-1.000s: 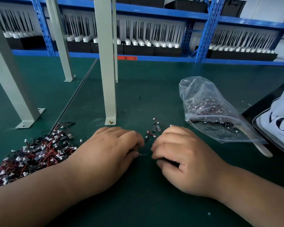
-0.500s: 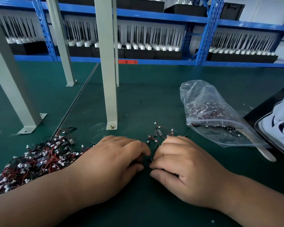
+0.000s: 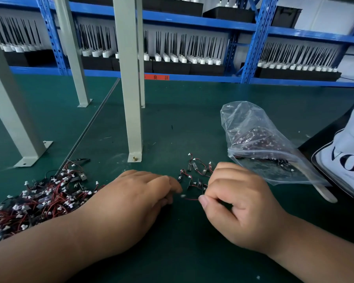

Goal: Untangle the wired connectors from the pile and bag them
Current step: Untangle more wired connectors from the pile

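While one wired connector stretches between our hands, its red lead pinched by our right hand and its white plug at our curled left hand (gripped or not, we cannot tell), a hard tug could snap it or snag the loose cluster just beyond. The pile lies left, the bag right.

Right hand pinching red wire, left hand near, connector pile, plastic bag

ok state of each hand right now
Left hand: fingers curled at the white end of the wired connector; grip cannot be told.
Right hand: pinching its red wire.
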Action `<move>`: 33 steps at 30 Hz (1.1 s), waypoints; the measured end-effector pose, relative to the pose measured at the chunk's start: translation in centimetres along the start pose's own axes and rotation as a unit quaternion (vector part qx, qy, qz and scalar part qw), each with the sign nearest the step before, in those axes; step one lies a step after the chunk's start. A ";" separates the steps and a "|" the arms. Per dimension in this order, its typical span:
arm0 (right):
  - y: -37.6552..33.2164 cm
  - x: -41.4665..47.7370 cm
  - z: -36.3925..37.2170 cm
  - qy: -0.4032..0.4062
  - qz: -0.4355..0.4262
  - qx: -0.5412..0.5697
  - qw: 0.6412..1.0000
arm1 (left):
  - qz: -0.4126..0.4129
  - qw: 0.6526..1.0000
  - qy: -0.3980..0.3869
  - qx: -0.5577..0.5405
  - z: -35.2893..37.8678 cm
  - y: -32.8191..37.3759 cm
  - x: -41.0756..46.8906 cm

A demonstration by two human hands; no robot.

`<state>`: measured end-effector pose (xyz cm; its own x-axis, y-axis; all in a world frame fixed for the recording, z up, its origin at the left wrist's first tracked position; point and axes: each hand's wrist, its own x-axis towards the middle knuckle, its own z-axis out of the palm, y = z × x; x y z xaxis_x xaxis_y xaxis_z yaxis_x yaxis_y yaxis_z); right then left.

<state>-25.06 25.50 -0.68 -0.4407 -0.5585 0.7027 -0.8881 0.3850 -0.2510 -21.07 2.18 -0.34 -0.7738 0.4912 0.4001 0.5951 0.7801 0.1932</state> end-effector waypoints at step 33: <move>2.7 0.2 0.2 0.175 0.274 0.099 0.940 | -0.020 0.999 -0.024 0.030 -0.1 -0.1 -0.1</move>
<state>-27.57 26.33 -1.36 -0.8004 -0.0266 0.5989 -0.5622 0.3800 -0.7345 -20.99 2.03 -0.29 -0.8067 0.4765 0.3496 0.5510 0.8202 0.1535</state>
